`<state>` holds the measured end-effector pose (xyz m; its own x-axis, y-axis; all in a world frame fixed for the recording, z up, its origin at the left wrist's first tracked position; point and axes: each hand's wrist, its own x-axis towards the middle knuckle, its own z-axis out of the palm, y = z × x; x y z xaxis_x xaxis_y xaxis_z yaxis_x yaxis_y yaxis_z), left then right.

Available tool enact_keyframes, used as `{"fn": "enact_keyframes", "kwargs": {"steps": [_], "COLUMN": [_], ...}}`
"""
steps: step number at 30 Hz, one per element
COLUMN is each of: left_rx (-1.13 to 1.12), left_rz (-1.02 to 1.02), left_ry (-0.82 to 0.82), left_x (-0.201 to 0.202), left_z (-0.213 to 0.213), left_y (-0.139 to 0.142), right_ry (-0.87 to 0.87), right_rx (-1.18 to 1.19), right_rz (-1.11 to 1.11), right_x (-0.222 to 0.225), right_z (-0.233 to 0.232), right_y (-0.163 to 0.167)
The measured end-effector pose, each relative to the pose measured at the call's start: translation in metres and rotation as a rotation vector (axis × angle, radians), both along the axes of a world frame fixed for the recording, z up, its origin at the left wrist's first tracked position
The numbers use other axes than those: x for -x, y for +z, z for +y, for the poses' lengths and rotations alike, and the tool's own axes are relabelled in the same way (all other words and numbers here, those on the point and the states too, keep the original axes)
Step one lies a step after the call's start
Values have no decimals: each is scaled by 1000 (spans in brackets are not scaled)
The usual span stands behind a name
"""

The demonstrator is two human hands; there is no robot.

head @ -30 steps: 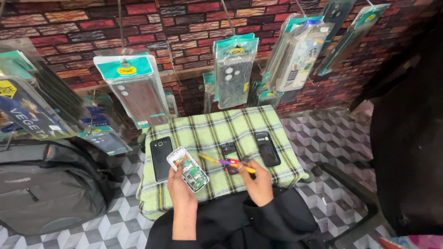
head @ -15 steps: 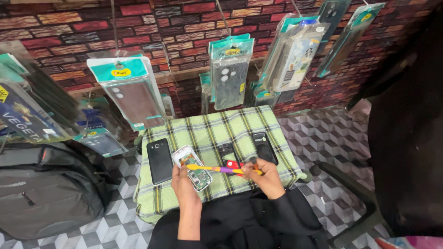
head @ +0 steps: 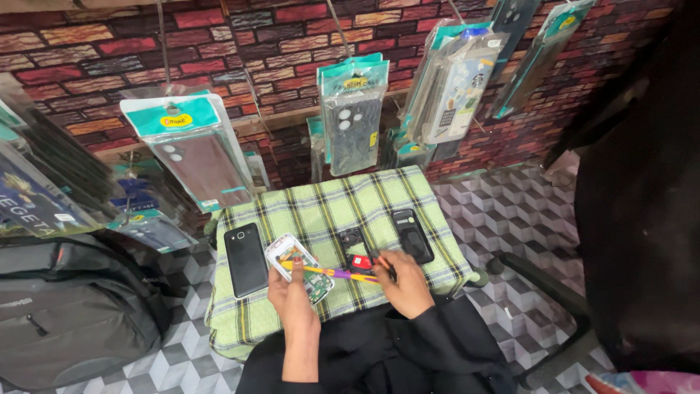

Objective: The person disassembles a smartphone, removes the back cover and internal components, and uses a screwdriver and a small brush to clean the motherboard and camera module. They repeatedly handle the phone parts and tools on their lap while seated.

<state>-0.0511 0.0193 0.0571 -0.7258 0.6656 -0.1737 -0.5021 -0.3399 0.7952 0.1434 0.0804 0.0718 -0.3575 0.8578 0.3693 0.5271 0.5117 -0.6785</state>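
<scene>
Small table with green checked cloth (head: pixel 321 211), set before a red brick-pattern wall hung with packaged phone cases (head: pixel 354 117). On the cloth, 4 items: 1 black phone back cover (head: pixel 246 259) lying flat at the left; 1 opened phone with white frame and green circuit board (head: pixel 295 264) next to it; 1 black phone frame with a red part showing (head: pixel 355 253) at the middle; 1 further black phone part (head: pixel 413 235) at the right, apart from the rest. Left hand (head: pixel 290 288): fingers closed around the lower edge of the opened phone, pinning it near the front edge of the cloth. Right hand (head: pixel 403 281): fingers closed on the handle end of a thin yellow and purple tool (head: pixel 332 272), which crosses from that hand to the opened phone; whether the tip touches the board, not clear at this size. Handling advice, as a judgement: best worked with the phone pressed flat and steady on the cloth, tool held low and near its tip for control, light pressure only, tip kept off the board's small parts, loosened pieces laid on bare cloth away from the edge. Also present: grey backpack (head: pixel 69 314) on the patterned floor at the left; black chair (head: pixel 642 190) at the right.
</scene>
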Motion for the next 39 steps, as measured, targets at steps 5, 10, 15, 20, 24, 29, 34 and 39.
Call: {"fn": "enact_keyframes", "kwargs": {"steps": [5, 10, 15, 20, 24, 29, 34, 39], "left_rx": [44, 34, -13, -81, -213, -164, -209, -162], "left_rz": [-4, -14, -27, -191, -287, -141, -130, -134], "left_ry": [19, 34, 33, -70, -208, -180, -107, -163], "left_x": [1, 4, 7, 9, 12, 6, 11, 9], "left_z": [-1, -2, -3, 0, -5, -5, -5, -4], "left_y": [0, -3, -10, -8, 0, 8, 8, 4], "right_ry": [23, 27, 350, 325, 250, 171, 301, 227], "right_rx": [15, -232, -211, -140, -86, 13, 20, 127], "right_rz": [85, 58, -45, 11, 89, 150, 155, 217], "right_x": [14, 33, 39, 41, 37, 37, 32, 31], "right_z": [5, -6, -29, -36, -37, -36, -32, -32], "right_y": [-4, 12, 32, 38, 38, 39, 40, 38]}}
